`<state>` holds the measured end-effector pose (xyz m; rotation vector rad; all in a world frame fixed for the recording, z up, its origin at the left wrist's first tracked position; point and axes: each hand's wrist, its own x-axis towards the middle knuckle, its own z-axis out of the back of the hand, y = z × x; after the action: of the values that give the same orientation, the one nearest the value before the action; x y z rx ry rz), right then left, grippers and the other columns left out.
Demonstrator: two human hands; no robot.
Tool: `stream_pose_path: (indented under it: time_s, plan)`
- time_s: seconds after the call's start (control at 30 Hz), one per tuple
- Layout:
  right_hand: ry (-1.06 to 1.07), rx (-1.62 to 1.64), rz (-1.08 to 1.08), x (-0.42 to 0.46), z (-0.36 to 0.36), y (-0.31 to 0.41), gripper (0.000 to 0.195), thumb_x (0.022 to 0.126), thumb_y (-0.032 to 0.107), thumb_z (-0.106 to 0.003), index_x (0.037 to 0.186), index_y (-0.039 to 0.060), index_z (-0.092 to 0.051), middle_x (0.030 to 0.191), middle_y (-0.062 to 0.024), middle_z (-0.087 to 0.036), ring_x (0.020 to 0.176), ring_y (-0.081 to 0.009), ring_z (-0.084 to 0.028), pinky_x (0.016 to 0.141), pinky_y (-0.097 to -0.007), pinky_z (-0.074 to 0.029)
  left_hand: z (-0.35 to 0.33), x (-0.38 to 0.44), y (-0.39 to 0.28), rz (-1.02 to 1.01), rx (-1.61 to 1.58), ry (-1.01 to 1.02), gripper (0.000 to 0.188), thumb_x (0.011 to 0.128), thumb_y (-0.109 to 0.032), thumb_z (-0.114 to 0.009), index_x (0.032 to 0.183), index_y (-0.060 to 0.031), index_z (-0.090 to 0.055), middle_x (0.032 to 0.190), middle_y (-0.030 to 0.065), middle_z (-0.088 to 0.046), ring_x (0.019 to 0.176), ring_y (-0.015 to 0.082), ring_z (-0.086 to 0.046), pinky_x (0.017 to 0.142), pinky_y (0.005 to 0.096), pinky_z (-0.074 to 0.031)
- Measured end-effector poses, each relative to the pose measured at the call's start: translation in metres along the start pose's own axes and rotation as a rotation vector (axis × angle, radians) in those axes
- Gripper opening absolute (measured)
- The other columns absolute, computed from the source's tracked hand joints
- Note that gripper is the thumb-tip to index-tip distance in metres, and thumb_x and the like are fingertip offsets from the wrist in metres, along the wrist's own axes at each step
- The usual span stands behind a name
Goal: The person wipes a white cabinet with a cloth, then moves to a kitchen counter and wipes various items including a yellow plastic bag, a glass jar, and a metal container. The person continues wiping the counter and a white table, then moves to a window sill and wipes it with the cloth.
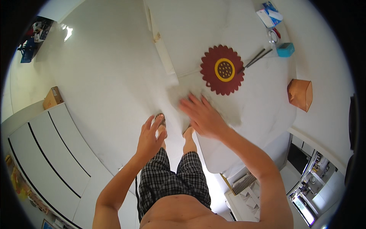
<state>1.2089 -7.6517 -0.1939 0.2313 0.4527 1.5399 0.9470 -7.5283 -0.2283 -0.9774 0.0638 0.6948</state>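
Observation:
My left hand (150,138) hangs over the floor with its fingers apart and holds nothing. Blurred, my right hand (202,116) is over the near-left edge of the white marble-patterned table (266,100), fingers spread and nothing seen in them. Whether it touches the tabletop I cannot tell. Beyond it lies a dark red flower-shaped mat (210,57) with a yellow ring and dotted brown centre. A pair of dark chopsticks (256,59) rests with one end on the mat's right side.
Along the table's right side stand an orange-brown open container (297,93), a teal box (285,49), a roll of clear tape (272,36) and blue-white packages (270,15). White cabinets (54,154) with a cardboard box (53,98) on top are at left. A chair (243,197) stands lower right.

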Motion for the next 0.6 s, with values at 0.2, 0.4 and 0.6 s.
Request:
stream_pose_path:
  time_s: [0.2, 0.4, 0.6]
  plan:
    - [-0.443, 0.037, -0.190, 0.223, 0.030, -0.083, 0.058, 0.095, 0.014, -0.062, 0.148, 0.0010, -0.046, 0.154, -0.0187, -0.050, 0.148, -0.0405, -0.041, 0.118, -0.0612, -0.037, 0.031, -0.003, 0.016, 0.123, -0.032, 0.041, 0.051, 0.100, -0.022, -0.072, 0.145, -0.0030, -0.057, 0.157, 0.0276, -0.047, 0.134, 0.0452, -0.055, 0.105, 0.0476, -0.051]
    - [-0.299, 0.073, -0.354, 0.102, -0.001, -0.020, 0.069, 0.097, 0.016, -0.067, 0.158, 0.0024, -0.039, 0.166, -0.0196, -0.039, 0.156, -0.0428, -0.031, 0.123, -0.0624, -0.030, 0.051, 0.025, 0.010, 0.102, -0.030, 0.005, 0.054, 0.099, -0.023, -0.074, 0.145, -0.0023, -0.057, 0.156, 0.0289, -0.048, 0.128, 0.0456, -0.059, 0.103, 0.0483, -0.052]
    - [-0.147, 0.251, -0.487, 0.081, 0.011, -0.002, 0.059, 0.102, 0.014, -0.059, 0.157, 0.0047, -0.042, 0.167, -0.0148, -0.039, 0.159, -0.0379, -0.028, 0.124, -0.0611, -0.029, 0.079, 0.075, -0.009, 0.116, -0.007, 0.080, 0.054, 0.099, -0.025, -0.073, 0.146, -0.0026, -0.056, 0.156, 0.0288, -0.048, 0.132, 0.0472, -0.056, 0.107, 0.0506, -0.049]
